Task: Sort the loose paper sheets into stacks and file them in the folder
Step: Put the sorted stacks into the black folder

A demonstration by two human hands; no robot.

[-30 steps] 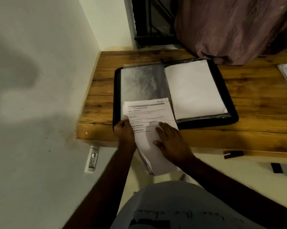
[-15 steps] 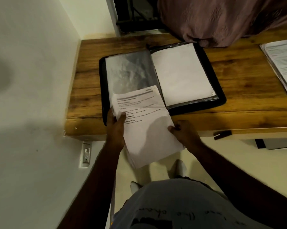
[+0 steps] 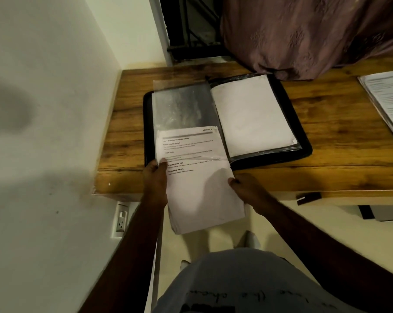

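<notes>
**Stack half-fed into left sleeve**

Nearest the camera, both hands pinch a thick stack of white printed paper sheets (image 3: 202, 177) by its side edges. The left hand (image 3: 156, 179) holds the left edge with its thumb on top; the right hand (image 3: 245, 188) curls round the right edge, fingers mostly hidden under the paper.

The stack's near half overhangs the front edge of the wooden desk (image 3: 326, 175). Its far, header end seems tucked under the clear plastic sleeve (image 3: 182, 109) on the left page of the open black folder (image 3: 304, 152).

To do it well, push along the stack's own length, both hands even, keeping the sheets squared so no corner snags the sleeve mouth. The sleeve may need to be held flat as the stack slides.

Long axis runs near to far, tilted slightly left at the far end, with the header pointing away from the person. The right page holds a blank white sheet (image 3: 252, 114).

Farther right lies another pile of printed sheets (image 3: 387, 98) — likely unfiled. At the back, mauve draped cloth (image 3: 304, 35).
</notes>
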